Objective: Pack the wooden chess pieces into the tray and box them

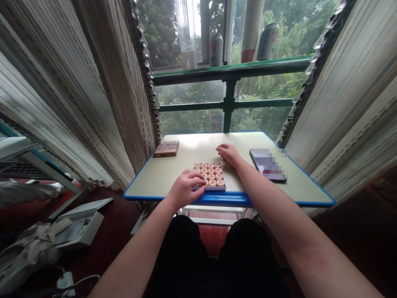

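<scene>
A shallow open box (223, 188) with a purplish rim stands near the table's front edge. Round Chinese chess pieces (211, 176) with red characters fill it in rows. My left hand (184, 186) is at the box's front left corner, its thumb and fingers closed about a piece in the front row. That hand covers part of the left column. Beyond the box's back right corner, my right hand (228, 154) rests on the table with its fingers curled in. Nothing shows in it.
A brown patterned box (166, 148) lies at the table's back left. To the right of my right forearm is a dark phone or tablet (268, 165), partly pixelated. Cans (268, 41) and stacked cups (252, 31) stand on the window ledge. Curtains (118, 82) flank the blue-edged table (149, 182).
</scene>
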`<state>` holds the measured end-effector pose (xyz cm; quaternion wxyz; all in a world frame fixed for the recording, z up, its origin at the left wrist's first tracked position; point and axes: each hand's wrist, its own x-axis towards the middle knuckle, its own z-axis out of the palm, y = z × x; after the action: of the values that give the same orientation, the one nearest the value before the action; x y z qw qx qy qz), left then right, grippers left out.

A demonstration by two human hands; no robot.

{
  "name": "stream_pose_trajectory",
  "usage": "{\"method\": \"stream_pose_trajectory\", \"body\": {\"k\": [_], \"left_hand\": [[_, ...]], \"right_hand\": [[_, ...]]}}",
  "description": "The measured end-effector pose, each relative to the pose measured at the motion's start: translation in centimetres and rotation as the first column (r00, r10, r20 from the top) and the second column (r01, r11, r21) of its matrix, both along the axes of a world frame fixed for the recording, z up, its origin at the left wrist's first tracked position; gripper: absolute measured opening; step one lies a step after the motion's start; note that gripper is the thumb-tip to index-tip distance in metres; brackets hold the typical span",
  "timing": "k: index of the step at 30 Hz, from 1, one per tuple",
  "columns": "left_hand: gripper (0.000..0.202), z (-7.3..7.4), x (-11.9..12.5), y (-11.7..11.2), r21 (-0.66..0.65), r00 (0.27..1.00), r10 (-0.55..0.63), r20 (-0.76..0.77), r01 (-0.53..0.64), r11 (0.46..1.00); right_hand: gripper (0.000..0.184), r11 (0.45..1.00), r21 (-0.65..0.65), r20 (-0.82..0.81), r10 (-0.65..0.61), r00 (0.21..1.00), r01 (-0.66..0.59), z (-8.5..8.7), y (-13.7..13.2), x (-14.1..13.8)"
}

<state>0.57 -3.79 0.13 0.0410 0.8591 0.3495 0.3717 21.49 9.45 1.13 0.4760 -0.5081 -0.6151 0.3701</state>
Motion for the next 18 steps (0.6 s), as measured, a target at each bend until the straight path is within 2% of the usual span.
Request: {"method": "stream_pose_trajectory", "body": {"k": [4,10,14,18], "left_hand": [[0.017,0.38,-0.02,-0.48,0.054,0.998,-0.023,-0.063,0.026,0.998],[0.019,0.17,-0.16,-0.61,0.119,0.991,0.015,-0.131,0.001,0.993],[0.02,-0.04,-0.23,-0.49,0.124,0.995,0.021,-0.097,-0.009,0.992],[0.028,-0.03,-0.28,-0.4,0.099,0.997,0.076,-0.004,-0.075,0.992]], "right_hand": [[0.015,1.0,0.009,0.011,0.013,1.0,-0.013,-0.05,0.05,0.01],[0.012,0.999,0.01,0.021,0.031,0.999,-0.031,-0.02,0.05,0.03],[0.011,0.999,0.006,0.021,0.038,0.999,-0.038,0.08,0.02,-0.02],[0.012,0.999,0.004,0.016,0.045,0.999,-0.045,0.12,0.01,-0.05]]}}
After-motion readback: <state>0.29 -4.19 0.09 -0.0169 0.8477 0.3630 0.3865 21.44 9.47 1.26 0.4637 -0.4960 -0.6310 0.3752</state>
